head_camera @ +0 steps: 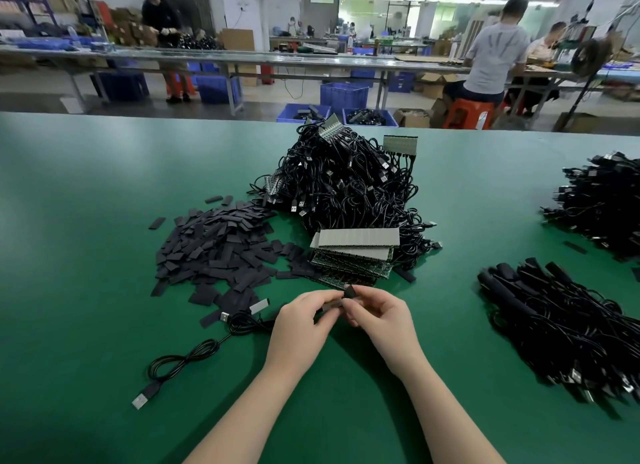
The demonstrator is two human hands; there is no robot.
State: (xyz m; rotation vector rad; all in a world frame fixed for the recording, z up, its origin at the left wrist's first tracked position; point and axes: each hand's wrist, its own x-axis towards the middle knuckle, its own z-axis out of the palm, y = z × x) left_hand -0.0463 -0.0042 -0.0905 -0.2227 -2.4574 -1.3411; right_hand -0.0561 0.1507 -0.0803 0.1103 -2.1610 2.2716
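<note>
Left hand (304, 319) grip is pinching the cable end (331, 304); right hand (375, 311) grip is pinching the black sleeve (349, 292), best slid on squarely.

Around my worktop, away from what I'm working on

On the green worktop (86, 221), a big heap of black cables (346, 183) sits in the middle. A spread of flat black sleeves (214, 248) lies to its left, and stacked circuit board strips (353, 255) lie at its near edge. On my right is a laid-out cable bundle (554, 325), with another heap (602, 207) farther off. Beyond the far edge are blue crates (343, 94) and a seated person (495, 54) on an orange stool (467, 113).
</note>
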